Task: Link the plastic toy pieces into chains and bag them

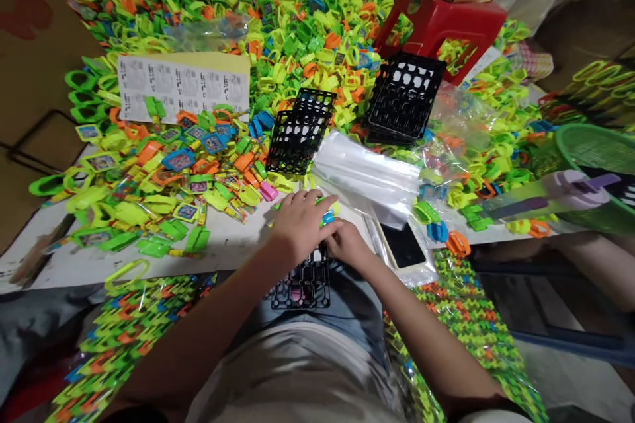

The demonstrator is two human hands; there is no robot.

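Note:
My left hand [300, 225] lies curled, palm down, over green and blue toy watches [328, 215] at the table edge; its fingers partly cover them. Close against it, my right hand [347, 242] is closed, its fingertips meeting the left thumb. What the right fingers grip is hidden. Beneath both hands, a black plastic grid tray [307, 287] rests over my lap and slopes towards me. More black grid trays [297, 139] stand just beyond my left hand. A stack of clear plastic bags [367, 172] lies beyond my right hand.
Loose toy watches [297, 33] heap across the table. Left is a label sheet [183, 86]. Right are stacked black trays [407, 99], a red stool [446, 26], a phone [404, 244], a bottle [555, 192] and a green basket [570, 145]. Bagged toys [461, 317] hang below.

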